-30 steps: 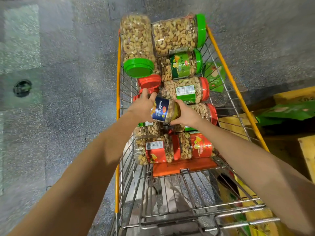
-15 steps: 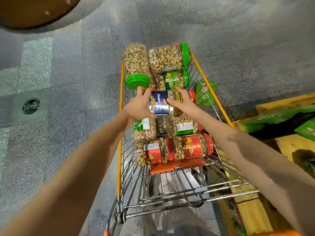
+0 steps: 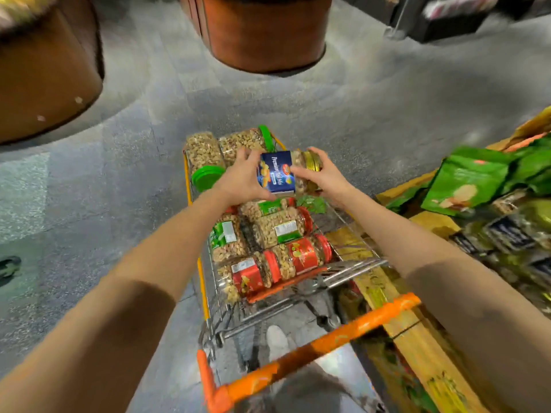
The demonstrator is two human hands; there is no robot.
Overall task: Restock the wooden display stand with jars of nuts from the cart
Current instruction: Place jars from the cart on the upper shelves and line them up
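The wooden display stand (image 3: 417,335) runs from three to five o'clock, beside the shopping cart (image 3: 313,350) at centre. Just past centre toward twelve, you hold the blue-labelled nut jar (image 3: 277,172) on its side above the cart's load, left hand (image 3: 238,181) gripping its base, right hand (image 3: 326,174) gripping the gold-lidded end. This looks like the lift-out step; next, carry it toward three and stand it upright there
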